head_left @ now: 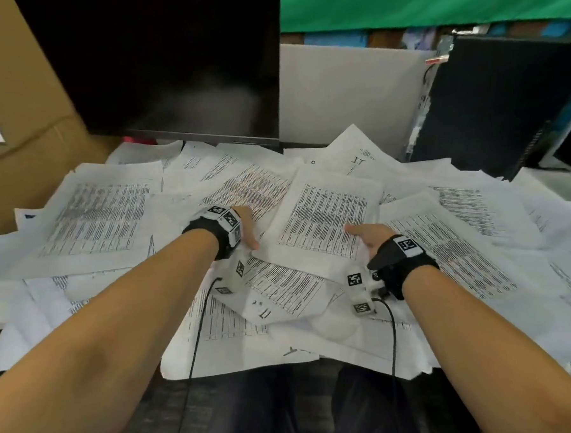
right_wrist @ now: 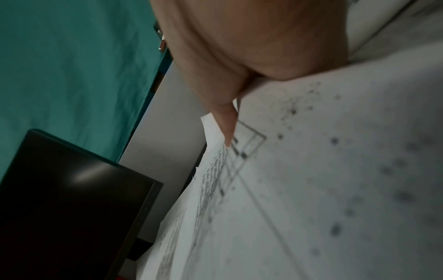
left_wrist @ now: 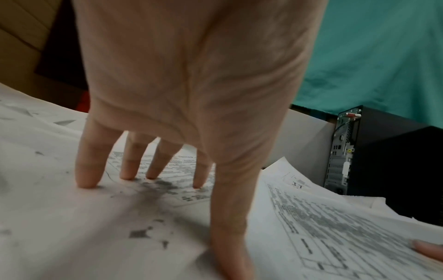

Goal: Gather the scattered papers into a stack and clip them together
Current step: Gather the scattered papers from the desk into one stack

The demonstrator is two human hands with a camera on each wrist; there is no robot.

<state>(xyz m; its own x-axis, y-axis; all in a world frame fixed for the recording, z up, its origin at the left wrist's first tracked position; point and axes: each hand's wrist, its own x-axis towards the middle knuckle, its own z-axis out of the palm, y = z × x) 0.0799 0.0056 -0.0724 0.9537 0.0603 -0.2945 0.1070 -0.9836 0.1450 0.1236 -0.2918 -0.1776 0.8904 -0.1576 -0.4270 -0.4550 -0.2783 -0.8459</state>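
Many white printed paper sheets [head_left: 95, 219] scattered over the table, overlapping, too many for exact count. One printed sheet with dense table text [head_left: 324, 219] in the middle, long axis pointing away toward the black monitor [head_left: 170, 63], slightly tilted right. Left hand [head_left: 247, 230] at its left edge, fingers [left_wrist: 86, 170] straight, tips pressing on paper. Right hand [head_left: 367, 233] pinching its near right corner, thumb on top. Black computer tower [head_left: 503, 105] at the right.

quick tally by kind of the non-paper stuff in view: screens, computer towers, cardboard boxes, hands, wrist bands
monitor: 1
computer tower: 1
cardboard box: 1
hands: 2, left hand and right hand
wrist bands: 2, and
Total: 7
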